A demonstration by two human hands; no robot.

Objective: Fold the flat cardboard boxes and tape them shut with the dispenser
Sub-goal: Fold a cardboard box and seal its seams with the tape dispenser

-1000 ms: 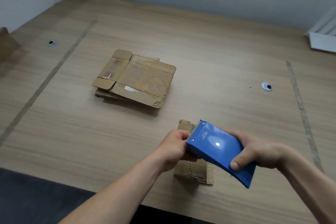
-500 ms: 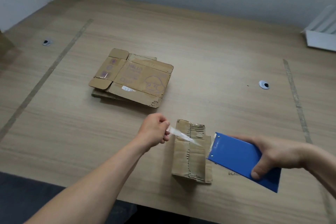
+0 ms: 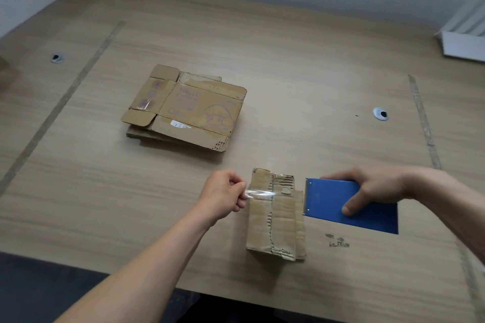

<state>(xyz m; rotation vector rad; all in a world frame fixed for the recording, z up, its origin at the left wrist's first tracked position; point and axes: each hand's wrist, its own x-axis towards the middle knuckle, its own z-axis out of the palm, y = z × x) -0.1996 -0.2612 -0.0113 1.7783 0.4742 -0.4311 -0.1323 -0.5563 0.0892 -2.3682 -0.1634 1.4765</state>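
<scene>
1. Head view: the left hand is seen with fingers curled, pinching the free end of a strip of clear tape; the right hand is wrapped over the blue dispenser, thumb on its near face and fingers over its far edge.
2. The tape is stretched between the two hands across the far part of the folded box, which stands on the counter between them, its top flaps meeting along a ragged seam.
3. The toothed edge of the dispenser is held just beside the right side of the box.
4. A stack of flat boxes is left well apart, farther back and to the left.
5. The tape could be laid crooked or wrinkled if tension is lost, and the seam could be missed, since the strip appears to cross only the far end. The light box could be dragged or tipped, as it is held down by neither hand.
6. Whether the tape already touches the cardboard cannot be told; its stretch near the dispenser is barely visible. The roll is hidden, and a white object is cut off at the right edge.
</scene>
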